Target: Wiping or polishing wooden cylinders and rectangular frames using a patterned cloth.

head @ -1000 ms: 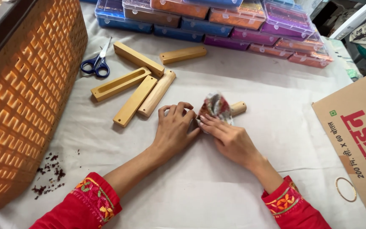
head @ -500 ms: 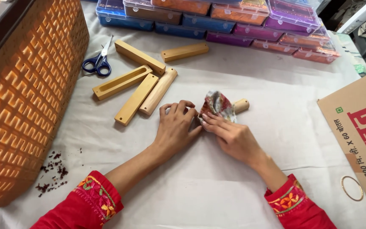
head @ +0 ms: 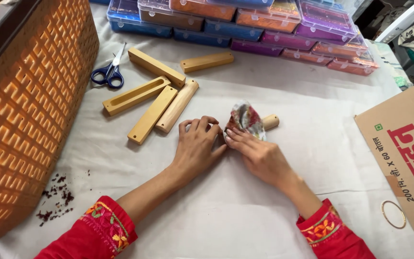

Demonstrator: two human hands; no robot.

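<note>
On the white cloth, a wooden block (head: 270,122) lies partly wrapped in shiny patterned foil paper (head: 244,119). My right hand (head: 259,156) presses its fingers onto the foil's lower left edge and holds the wrapped block down. My left hand (head: 197,146) rests curled beside it on the left, fingertips touching the wrapped end. Only the block's rounded right end shows; the part under the foil is hidden.
Several plain wooden blocks (head: 152,98) and blue-handled scissors (head: 109,72) lie to the upper left. An orange woven basket (head: 25,105) stands at the left, stacked coloured plastic boxes (head: 245,24) along the back, a cardboard box (head: 410,153) and a gold ring (head: 393,214) at right. Dark crumbs (head: 56,199) lie near the basket.
Both hands stay on the foil-wrapped block; the fingers have shifted only slightly along the foil edge.
</note>
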